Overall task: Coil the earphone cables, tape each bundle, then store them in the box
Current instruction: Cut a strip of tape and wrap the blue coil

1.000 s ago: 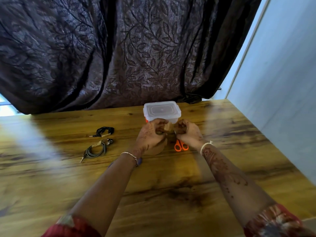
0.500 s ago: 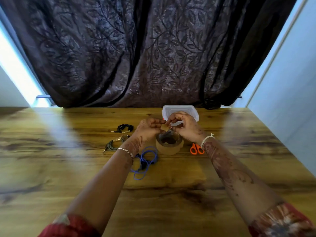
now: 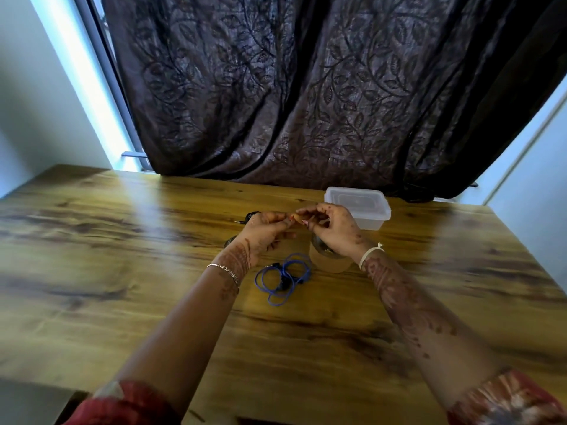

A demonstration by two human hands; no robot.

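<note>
Head view, near first. Both forearms reach out over the wooden table (image 3: 122, 240). Between them lies the blue earphone cable (image 3: 283, 279), loosely looped, with no tape on it that I can make out. Just beside its far right edge stands the tape roll (image 3: 328, 262), partly under the right wrist. Above these the left hand (image 3: 264, 231) and right hand (image 3: 334, 225) meet, thumb and forefinger of each pinching a short tan strip of tape (image 3: 295, 216), other fingers curled. A black cable bundle (image 3: 251, 215) shows behind the left hand, a second dark bundle (image 3: 230, 240) at its wrist; taped or not, I cannot tell. Farthest, the box (image 3: 377, 219) sits lidded before the curtain (image 3: 306, 87). My read: mid-task. The blue coil awaits its tape, and I see nothing boxed.
</note>
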